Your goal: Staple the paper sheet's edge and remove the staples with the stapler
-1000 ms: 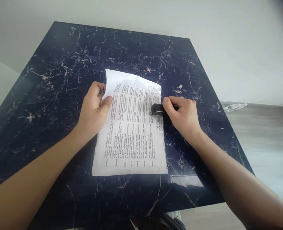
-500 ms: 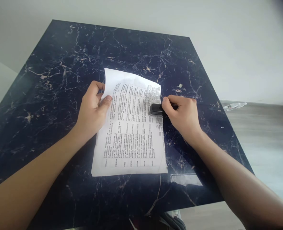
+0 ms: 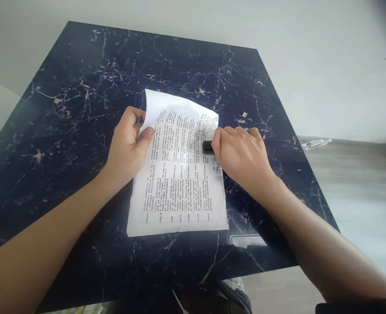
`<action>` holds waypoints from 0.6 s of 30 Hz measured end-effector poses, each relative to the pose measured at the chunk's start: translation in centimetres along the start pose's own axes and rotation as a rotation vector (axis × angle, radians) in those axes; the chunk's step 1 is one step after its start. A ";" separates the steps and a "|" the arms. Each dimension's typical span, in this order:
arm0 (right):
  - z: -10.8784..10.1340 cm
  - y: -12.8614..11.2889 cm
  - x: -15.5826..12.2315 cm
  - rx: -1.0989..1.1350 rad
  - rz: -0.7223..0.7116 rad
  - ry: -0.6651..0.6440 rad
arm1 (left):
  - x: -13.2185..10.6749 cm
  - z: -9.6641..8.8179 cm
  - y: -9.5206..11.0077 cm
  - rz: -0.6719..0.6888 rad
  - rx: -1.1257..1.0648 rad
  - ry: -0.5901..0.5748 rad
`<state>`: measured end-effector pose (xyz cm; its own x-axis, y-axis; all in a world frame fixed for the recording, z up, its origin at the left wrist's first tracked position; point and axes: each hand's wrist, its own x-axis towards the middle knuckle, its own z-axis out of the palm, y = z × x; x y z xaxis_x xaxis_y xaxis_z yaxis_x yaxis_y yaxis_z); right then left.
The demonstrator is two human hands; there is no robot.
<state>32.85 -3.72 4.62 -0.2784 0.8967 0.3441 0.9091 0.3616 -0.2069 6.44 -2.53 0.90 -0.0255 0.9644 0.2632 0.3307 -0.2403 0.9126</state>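
Sheets of printed paper (image 3: 176, 187) lie on the dark table, their far end lifted and slightly curled. My left hand (image 3: 129, 141) grips the left edge, thumb on top and fingers tucked behind. At the right edge, my right hand (image 3: 238, 152) is closed over a black stapler (image 3: 208, 147). Only the front end of the stapler shows, lying over the paper; my fist hides its rest. Many silvery staple-like marks (image 3: 209, 124) run along the paper's right margin.
The table (image 3: 121, 65) has a dark, white-veined marble surface. A small pale scrap (image 3: 244, 114) lies right of the paper. A flat, pale-faced object (image 3: 248, 240) rests near the front edge. Clear plastic packaging (image 3: 316, 144) lies beyond the table's right side.
My right hand has shifted left and rolled over the top of the stapler, covering more of it. My left hand keeps its grip on the paper. The view has tilted slightly.
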 end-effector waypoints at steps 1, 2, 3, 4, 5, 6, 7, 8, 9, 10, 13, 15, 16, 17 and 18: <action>0.0 -0.2 0.0 -0.015 -0.006 0.000 | 0.0 0.0 0.0 0.003 0.008 0.002; 0.1 -0.3 0.0 -0.026 -0.010 -0.002 | 0.0 0.0 0.1 0.005 0.018 0.002; 0.2 -0.4 0.0 -0.033 -0.012 -0.004 | 0.0 0.0 0.1 0.008 0.029 0.000; 0.2 -0.5 0.0 -0.035 -0.015 -0.009 | 0.0 0.0 0.2 0.012 0.039 -0.002; 0.3 -0.5 0.1 -0.033 -0.016 -0.013 | 0.0 0.0 0.2 0.017 0.047 -0.004; 0.3 -0.5 0.1 -0.028 -0.016 -0.019 | 0.0 0.0 0.2 0.023 0.051 -0.004; 0.4 -0.3 0.1 -0.018 -0.015 -0.025 | 0.0 0.0 0.2 0.027 0.054 -0.003; 0.4 -0.1 0.2 -0.004 -0.010 -0.031 | 0.1 0.1 0.1 0.031 0.056 -0.002; 0.4 0.1 0.2 0.021 0.003 -0.037 | 0.1 0.1 0.0 0.035 0.056 0.000; 0.4 0.4 0.1 0.055 0.027 -0.042 | 0.1 0.1 0.0 0.037 0.056 -0.001; 0.5 1.3 -0.1 0.181 0.129 -0.031 | 0.2 0.1 -0.2 0.039 0.051 -0.005; 0.6 1.6 -0.2 0.226 0.170 -0.002 | 0.2 0.1 -0.2 0.039 0.055 -0.003; 0.6 1.7 -0.3 0.231 0.174 0.011 | 0.2 0.0 -0.2 0.041 0.061 0.000; 0.7 1.8 -0.3 0.230 0.170 0.020 | 0.2 0.0 -0.2 0.044 0.068 0.003; 0.7 1.9 -0.3 0.229 0.165 0.026 | 0.2 0.0 -0.2 0.048 0.076 0.007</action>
<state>34.44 -3.17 3.49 -0.1219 0.9424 0.3114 0.8471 0.2622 -0.4622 6.35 -2.30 0.79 -0.0139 0.9510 0.3088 0.4021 -0.2774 0.8726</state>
